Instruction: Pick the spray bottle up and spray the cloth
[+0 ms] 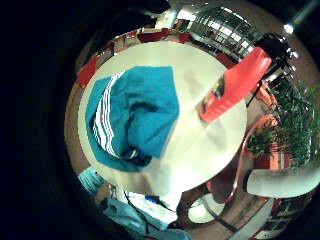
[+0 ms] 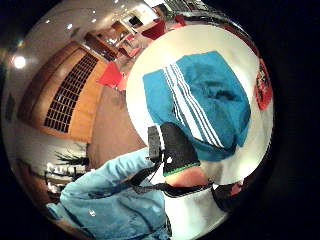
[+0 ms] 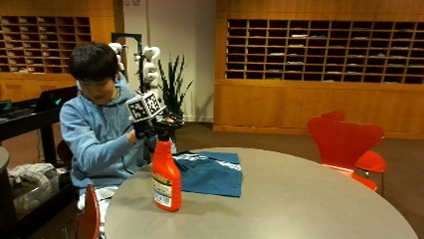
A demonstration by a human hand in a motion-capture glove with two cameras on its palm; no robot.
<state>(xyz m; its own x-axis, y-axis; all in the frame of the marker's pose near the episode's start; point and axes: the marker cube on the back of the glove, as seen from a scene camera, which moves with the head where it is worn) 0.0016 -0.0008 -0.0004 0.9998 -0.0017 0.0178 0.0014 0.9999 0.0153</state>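
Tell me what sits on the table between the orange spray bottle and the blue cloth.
Nothing: bare grey tabletop separates orange plastic spray bottle from folded blue striped cloth, per outside view.

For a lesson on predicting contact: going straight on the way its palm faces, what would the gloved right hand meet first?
Probably the blue cloth; the spray bottle stands beside that line, though depth is unclear.

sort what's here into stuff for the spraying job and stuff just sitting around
For the job: spray bottle, blue cloth, gloved right hand on the bottle's top.
Just around: red chair, potted plant, round table bearing both.
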